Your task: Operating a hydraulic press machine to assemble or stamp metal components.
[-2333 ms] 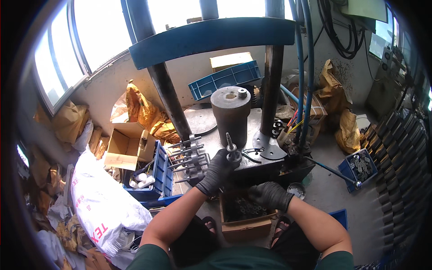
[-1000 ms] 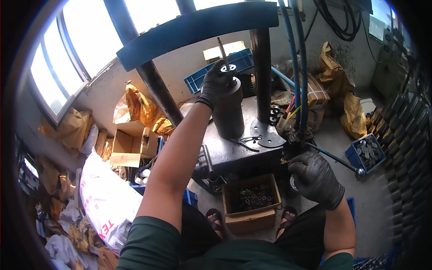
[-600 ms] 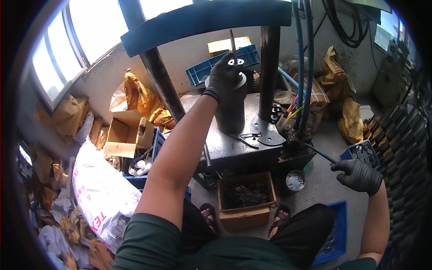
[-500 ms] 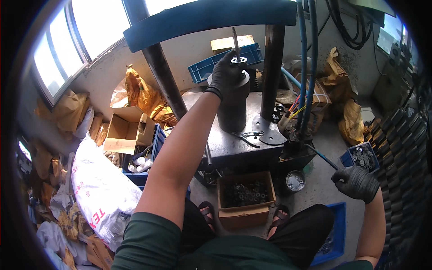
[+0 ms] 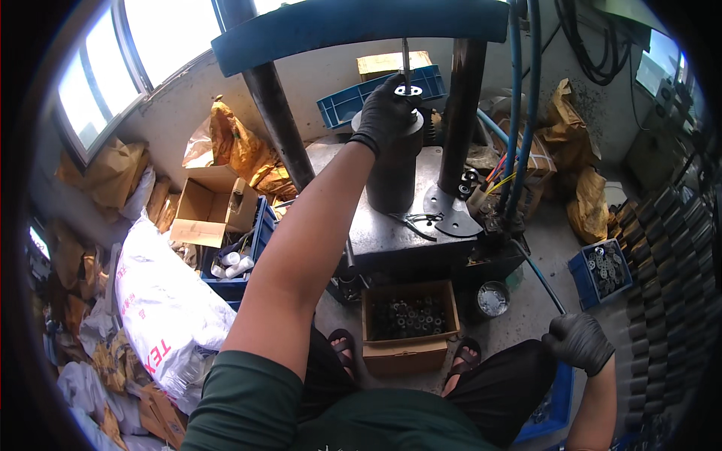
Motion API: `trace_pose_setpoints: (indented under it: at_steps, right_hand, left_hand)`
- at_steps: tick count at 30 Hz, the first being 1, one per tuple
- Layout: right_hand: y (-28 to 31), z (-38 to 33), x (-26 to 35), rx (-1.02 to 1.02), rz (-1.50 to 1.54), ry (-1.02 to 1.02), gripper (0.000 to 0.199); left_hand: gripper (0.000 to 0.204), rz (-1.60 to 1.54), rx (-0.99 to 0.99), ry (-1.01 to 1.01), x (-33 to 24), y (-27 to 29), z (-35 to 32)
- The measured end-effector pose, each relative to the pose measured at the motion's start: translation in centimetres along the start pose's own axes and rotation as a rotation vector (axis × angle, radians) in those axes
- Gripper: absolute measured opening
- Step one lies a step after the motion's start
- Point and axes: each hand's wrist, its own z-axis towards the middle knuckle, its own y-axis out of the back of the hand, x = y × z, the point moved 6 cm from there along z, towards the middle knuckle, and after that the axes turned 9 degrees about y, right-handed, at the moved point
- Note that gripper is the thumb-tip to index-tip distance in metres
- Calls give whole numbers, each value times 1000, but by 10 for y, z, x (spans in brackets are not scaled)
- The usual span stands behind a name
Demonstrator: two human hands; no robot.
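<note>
Rod (image 5: 406,56) stands upright, perhaps because our left hand (image 5: 386,116) grasps it low; our right hand (image 5: 579,343) clenches around the lever (image 5: 542,281).

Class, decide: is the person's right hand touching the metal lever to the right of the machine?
Touching. The head view shows the right hand closed over the lever at its near end.

A metal shaft (image 5: 405,59) with a holed disc (image 5: 408,90) stands upright over a grey cylinder (image 5: 392,177), a lever (image 5: 543,280) slanting down rightward.
</note>
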Motion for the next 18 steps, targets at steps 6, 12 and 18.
trace_pose_setpoints:
  at_steps: [6, 12, 18]
  right_hand:
    - [25, 5, -8, -114, 143, -9, 33]
    - [22, 5, -12, -104, 166, 67, 33]
    - [23, 4, -11, -112, 195, 37, 31]
  left_hand:
    - [38, -6, -26, -39, 7, -3, 5]
    - [38, -105, -14, 16, 15, -7, 9]
    - [41, -16, -46, 23, 5, -1, 5]
